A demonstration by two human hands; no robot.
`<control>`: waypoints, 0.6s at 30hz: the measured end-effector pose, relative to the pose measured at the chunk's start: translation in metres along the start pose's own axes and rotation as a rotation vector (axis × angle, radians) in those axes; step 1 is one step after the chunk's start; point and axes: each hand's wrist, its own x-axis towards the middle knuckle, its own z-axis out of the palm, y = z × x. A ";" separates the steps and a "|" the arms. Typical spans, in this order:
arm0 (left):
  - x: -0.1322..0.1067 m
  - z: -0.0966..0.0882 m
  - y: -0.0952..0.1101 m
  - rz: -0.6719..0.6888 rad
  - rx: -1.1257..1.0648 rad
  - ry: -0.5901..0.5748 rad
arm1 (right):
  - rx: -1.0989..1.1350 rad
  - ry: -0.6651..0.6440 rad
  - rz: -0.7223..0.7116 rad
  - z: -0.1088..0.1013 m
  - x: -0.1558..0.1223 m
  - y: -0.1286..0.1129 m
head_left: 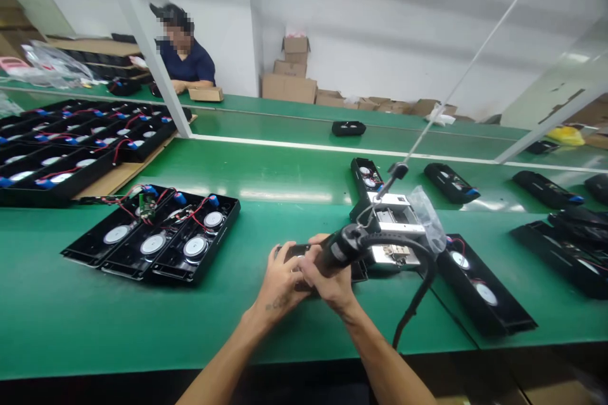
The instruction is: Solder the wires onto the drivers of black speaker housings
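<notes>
In front of me, my right hand (332, 285) is wrapped round a black electric screwdriver (338, 252), which leans over the work and hangs from a thin cable. My left hand (282, 275) grips a black speaker housing (300, 251) on the green bench, its fingers over the near part. Both hands meet at the screwdriver's lower end, so the bit and much of the housing are hidden. Just right of the hands stands a white and silver metal device (398, 225), perhaps a screw feeder.
Open housings with round speakers (152, 244) lie at left, beside a cardboard sheet (107, 180) bearing many more. Another housing (487, 288) lies at right, near the screwdriver's thick cord (418, 297). More housings sit along the green belt (266, 171). A person (190, 63) sits across it.
</notes>
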 end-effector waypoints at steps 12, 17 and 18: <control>0.061 -0.031 -0.051 -0.443 -0.138 0.330 | -0.303 0.595 0.319 -0.139 -0.036 0.003; 0.162 -0.034 -0.067 -0.478 -0.130 0.568 | -0.370 0.616 0.326 -0.151 -0.049 0.042; 0.168 -0.036 -0.067 -0.454 -0.132 0.595 | -0.362 0.619 0.337 -0.152 -0.054 0.051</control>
